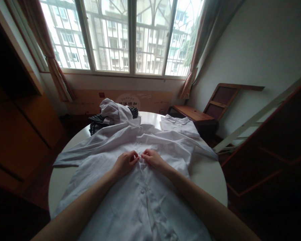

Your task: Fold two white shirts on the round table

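A white button-up shirt (pixel 120 197) lies spread face up on a round white table (pixel 208 174), sleeves out to both sides. My left hand (pixel 125 162) and my right hand (pixel 153 158) meet at the button placket in the chest area. Both pinch the fabric there with curled fingers, fingertips almost touching. Buttons show along the placket below my hands.
A heap of white and dark striped clothes (pixel 112 115) sits at the table's far left. A folded white shirt (pixel 179 127) lies at the far right. Behind stand a window, a cardboard box (pixel 130 98), a wooden desk (pixel 193 113) and wooden furniture on both sides.
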{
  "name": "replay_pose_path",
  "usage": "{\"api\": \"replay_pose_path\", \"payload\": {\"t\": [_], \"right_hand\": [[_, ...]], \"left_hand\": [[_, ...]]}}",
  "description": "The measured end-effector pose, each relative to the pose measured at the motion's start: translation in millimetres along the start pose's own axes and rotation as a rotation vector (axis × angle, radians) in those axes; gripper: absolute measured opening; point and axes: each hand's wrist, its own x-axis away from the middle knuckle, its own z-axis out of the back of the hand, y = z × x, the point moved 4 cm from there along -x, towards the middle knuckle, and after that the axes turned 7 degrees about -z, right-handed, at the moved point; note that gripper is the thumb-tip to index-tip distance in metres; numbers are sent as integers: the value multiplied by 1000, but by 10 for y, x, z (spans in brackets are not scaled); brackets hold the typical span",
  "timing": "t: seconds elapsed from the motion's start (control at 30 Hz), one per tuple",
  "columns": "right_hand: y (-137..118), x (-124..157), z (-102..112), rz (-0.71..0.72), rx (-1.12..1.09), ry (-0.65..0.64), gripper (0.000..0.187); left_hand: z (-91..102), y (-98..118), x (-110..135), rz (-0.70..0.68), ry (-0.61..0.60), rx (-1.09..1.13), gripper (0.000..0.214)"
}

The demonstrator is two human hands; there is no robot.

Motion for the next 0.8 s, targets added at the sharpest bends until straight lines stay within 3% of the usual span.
{"api": "replay_pose_path", "payload": {"t": [0.43, 0.6, 0.7, 0.8], "right_hand": [[-39, 18, 9, 98, 206, 8, 16], [-47, 65, 111, 110, 271, -190, 17], [8, 101, 320, 50, 338, -349, 16], [76, 151, 597, -41, 440, -486, 19]], "left_hand": [[28, 45, 4, 12, -92, -65, 23], [245, -140, 24, 64, -300, -78, 24], [473, -383, 127, 161, -445, 43, 28], [698, -602, 262, 219, -484, 109, 39]]}}
